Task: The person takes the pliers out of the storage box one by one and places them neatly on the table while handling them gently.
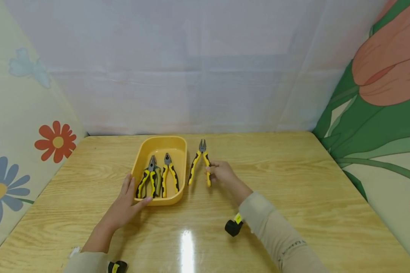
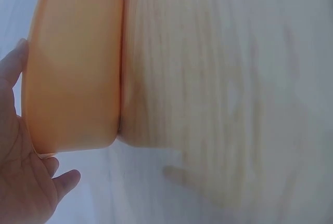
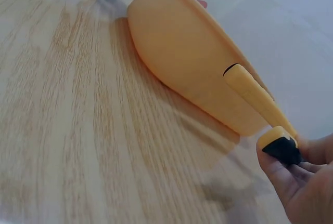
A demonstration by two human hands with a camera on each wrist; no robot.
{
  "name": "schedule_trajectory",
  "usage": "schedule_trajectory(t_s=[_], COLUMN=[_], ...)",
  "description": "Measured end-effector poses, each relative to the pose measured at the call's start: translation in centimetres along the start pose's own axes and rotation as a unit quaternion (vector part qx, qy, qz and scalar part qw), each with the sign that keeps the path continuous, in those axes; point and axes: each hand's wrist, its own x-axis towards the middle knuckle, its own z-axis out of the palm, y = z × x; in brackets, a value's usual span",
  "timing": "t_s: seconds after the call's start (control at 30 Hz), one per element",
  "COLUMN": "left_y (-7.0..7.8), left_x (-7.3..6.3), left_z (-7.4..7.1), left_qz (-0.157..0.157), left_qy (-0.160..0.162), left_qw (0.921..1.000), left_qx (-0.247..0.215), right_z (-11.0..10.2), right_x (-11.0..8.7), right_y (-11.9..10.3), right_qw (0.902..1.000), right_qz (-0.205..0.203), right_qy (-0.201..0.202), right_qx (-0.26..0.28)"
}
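Note:
My right hand (image 1: pixel 222 172) pinches one handle of a pair of pliers (image 1: pixel 202 149) with yellow and black grips. Their grey jaws point away from me and the handles are spread, just right of a yellow plastic bin (image 1: pixel 160 203). Inside the bin lie long-nosed pliers (image 1: pixel 152 167) and another yellow-and-black pair (image 1: pixel 167 161). Dull olive handles (image 1: pixel 158 182) show partly hidden between them. My left hand (image 1: pixel 123 208) rests at the bin's near left corner, fingers along the left side and thumb on the front rim. The right wrist view shows the held handles (image 3: pixel 255 94) in front of the bin wall.
The bin stands on a wood-grain table (image 1: pixel 276 167), towards its back edge. A pale cloth (image 1: pixel 225 76) hangs behind the table, and flower-printed panels (image 1: pixel 386 113) flank it. Black wrist-worn devices (image 1: pixel 233 227) show near both sleeves.

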Motion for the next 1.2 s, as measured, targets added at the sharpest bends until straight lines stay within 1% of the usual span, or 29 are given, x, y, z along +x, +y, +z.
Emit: schedule_trajectory(t_s=[0.03,0.1,0.13,0.27,0.33,0.4,0.57,0.6,0.7,0.73,0.8,0.83,0.87,0.9,0.97,1.03,1.13,1.2], left_y=[0.0,0.0,0.0,-0.1,-0.2,-0.3,-0.4,-0.4,-0.4,-0.4,-0.5,-0.5,-0.5,-0.4,-0.4,-0.4,-0.3,-0.3], left_x=[0.0,0.0,0.0,0.0,0.0,0.1,0.2,0.2,0.2,0.2,0.2,0.2,0.2,0.2,0.2,0.2,0.2,0.2], left_z=[0.0,0.0,0.0,0.1,0.1,0.2,0.3,0.3,0.2,0.2,0.2,0.2,0.2,0.2,0.2,0.2,0.2,0.2], left_qz=[0.000,0.000,0.000,0.002,0.003,0.003,0.002,0.002,0.000,-0.001,-0.001,-0.001,-0.001,-0.002,-0.002,-0.003,-0.004,-0.005], left_qy=[0.000,0.000,0.000,0.001,0.001,0.001,0.000,0.001,0.001,0.001,0.001,0.000,0.000,0.000,0.000,-0.001,-0.001,-0.001], left_qw=[1.0000,1.0000,1.0000,1.0000,1.0000,1.0000,1.0000,1.0000,1.0000,1.0000,1.0000,1.0000,1.0000,1.0000,1.0000,1.0000,1.0000,1.0000], left_qx=[-0.001,-0.002,-0.002,0.000,0.002,0.000,-0.002,-0.001,-0.002,-0.003,-0.003,-0.004,-0.005,-0.005,-0.006,-0.007,-0.006,-0.006], right_z=[0.4,0.8,1.3,1.9,2.2,2.3,2.1,1.9,2.0,1.9,1.0,0.8,0.3,0.1,-0.6,-0.4,0.2,0.5], right_x=[-0.9,-1.7,-2.8,-4.9,-5.5,-5.4,-3.5,-2.7,-1.4,-1.1,1.8,2.7,4.4,5.0,7.5,7.1,5.5,4.8], right_y=[-1.0,-1.9,-3.2,-5.4,-6.0,-5.9,-4.1,-3.2,-2.4,-2.3,0.6,1.4,3.2,3.8,6.4,6.0,4.0,3.2], right_qw=[0.9996,0.9989,0.9974,0.9962,0.9958,0.9958,0.9956,0.9961,0.9948,0.9953,0.9970,0.9967,0.9977,0.9976,0.9981,0.9975,0.9949,0.9942], right_qz=[0.021,0.028,0.048,0.062,0.073,0.077,0.076,0.073,0.084,0.080,0.065,0.068,0.059,0.059,0.055,0.062,0.080,0.079], right_qy=[0.017,0.028,0.042,0.043,0.040,0.039,0.050,0.046,0.057,0.054,0.041,0.043,0.034,0.035,0.027,0.031,0.042,0.044], right_qx=[-0.013,-0.023,-0.034,-0.043,-0.039,-0.030,-0.021,-0.012,-0.010,-0.009,0.006,0.001,0.008,0.000,0.004,-0.011,-0.046,-0.059])
